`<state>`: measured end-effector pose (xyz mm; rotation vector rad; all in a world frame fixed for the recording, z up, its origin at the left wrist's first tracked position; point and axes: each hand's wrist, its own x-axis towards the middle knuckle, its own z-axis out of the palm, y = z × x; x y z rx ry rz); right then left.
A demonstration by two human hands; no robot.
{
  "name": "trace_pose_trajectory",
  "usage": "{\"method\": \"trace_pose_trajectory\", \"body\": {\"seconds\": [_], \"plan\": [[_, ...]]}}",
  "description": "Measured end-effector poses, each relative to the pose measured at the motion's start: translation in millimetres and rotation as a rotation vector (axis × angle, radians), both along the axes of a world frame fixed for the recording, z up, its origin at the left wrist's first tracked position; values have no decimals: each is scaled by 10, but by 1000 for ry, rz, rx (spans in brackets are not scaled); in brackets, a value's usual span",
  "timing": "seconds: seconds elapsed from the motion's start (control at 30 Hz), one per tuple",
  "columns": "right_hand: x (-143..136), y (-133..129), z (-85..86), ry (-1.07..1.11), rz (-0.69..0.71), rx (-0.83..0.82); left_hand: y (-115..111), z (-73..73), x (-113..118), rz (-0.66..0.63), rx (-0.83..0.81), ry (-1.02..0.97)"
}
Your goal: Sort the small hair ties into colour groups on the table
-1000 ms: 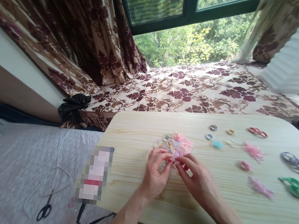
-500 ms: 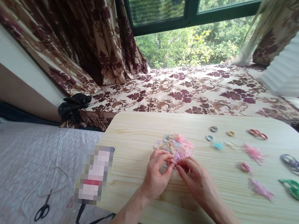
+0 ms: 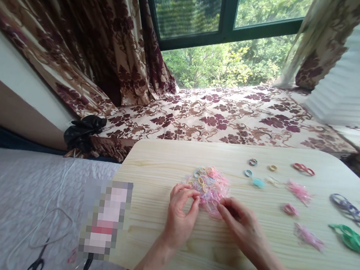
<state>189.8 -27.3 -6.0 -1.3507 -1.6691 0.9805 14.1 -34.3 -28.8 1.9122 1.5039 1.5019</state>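
A loose pile of small elastic hair bands [image 3: 215, 184], mostly pink and clear with some yellow and blue ones, lies mid-table. At its left front edge, my left hand [image 3: 182, 213] pinches thumb and forefinger together in a ring. Whatever sits between those fingertips is too small to make out. My right hand [image 3: 241, 222] touches the pile's right front edge with thumb and fingers closed together. Its fingertips hide anything they hold. The two hands are apart.
On the right of the wooden table [image 3: 164, 159] lie sorted groups: pink bands [image 3: 299, 192], lilac bands [image 3: 308, 237], turquoise bands [image 3: 258, 183], red rings [image 3: 303, 169], purple rings [image 3: 351, 211] and green bands [image 3: 353, 239]. Scissors [image 3: 36, 266] rest on the bed at left.
My hands, whose fingertips met in front of the pile, have moved apart. The left shifted slightly left, the right to the pile's right edge. The camera view has tilted a little.
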Motion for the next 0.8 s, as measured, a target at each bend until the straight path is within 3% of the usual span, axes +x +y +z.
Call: {"method": "trace_pose_trajectory", "body": {"seconds": [0.37,0.6,0.8], "plan": [[310,-246,100,-353,-76,348,18,-122,-57,68,17,61],[881,-360,195,-534,-265,478,29,-136,-74,66,-17,51],[1319,-331,230,-807,-390,491,22,-133,-77,65,-38,42]]}}
